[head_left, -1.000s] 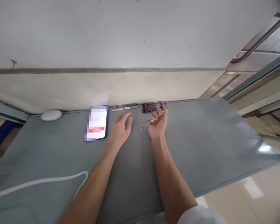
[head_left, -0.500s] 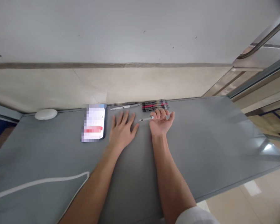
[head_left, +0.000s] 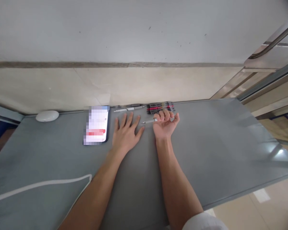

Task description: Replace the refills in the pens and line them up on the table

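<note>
Your right hand [head_left: 165, 125] lies palm up on or just over the desk [head_left: 213, 143], its fingers curled around a white pen [head_left: 148, 121]; the metal tip juts out to the left, pointing towards your other hand, and the curled fingers seem to do most of the holding; whether the thumb touches the pen's far end, you cannot tell from here. Your left hand [head_left: 126, 135] is spread palm down on the desk, gripping nothing, probably to steady you; the two hands are apart, with the pen's tip between them.

Beyond your right hand, a cluster of dark and red pens [head_left: 160, 108] lies side by side near the wall [head_left: 146, 84], perhaps so they stay together; to its left, a white-and-grey pen [head_left: 127, 110] and a dark pen [head_left: 135, 105] lie roughly lengthwise along that edge; the lit phone [head_left: 96, 126] lies face up left of your left hand, presumably so its screen can be read.
</note>
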The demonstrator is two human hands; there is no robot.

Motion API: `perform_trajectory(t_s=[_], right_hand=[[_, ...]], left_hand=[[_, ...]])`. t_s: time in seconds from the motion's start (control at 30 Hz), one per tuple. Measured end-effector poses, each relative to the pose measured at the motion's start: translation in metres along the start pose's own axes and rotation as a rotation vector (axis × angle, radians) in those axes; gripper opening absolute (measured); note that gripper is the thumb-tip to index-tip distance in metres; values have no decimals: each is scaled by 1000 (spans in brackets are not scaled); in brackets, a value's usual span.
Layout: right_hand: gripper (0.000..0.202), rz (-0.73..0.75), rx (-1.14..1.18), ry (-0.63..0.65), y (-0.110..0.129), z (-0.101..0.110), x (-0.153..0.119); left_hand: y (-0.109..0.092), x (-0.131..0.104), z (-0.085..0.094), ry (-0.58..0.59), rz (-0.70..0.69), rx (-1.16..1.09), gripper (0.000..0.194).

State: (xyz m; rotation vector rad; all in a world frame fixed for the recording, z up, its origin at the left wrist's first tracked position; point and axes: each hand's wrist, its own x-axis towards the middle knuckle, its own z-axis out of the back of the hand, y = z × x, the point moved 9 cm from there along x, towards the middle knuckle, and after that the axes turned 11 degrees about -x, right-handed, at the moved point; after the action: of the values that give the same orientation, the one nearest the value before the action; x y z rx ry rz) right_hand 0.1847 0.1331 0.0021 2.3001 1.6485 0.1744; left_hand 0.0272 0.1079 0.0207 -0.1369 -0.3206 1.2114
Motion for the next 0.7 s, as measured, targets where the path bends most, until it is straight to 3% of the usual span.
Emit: perform_trajectory(t_s=[0.17, 0.7], right_hand=[[29, 28, -57, -29, 1, 4, 0], [37, -24, -53, 68, -6, -3, -1]], left_hand=[[0, 0, 1, -16, 5, -6, 57], [-1, -2, 2, -27, -3, -7, 57]])
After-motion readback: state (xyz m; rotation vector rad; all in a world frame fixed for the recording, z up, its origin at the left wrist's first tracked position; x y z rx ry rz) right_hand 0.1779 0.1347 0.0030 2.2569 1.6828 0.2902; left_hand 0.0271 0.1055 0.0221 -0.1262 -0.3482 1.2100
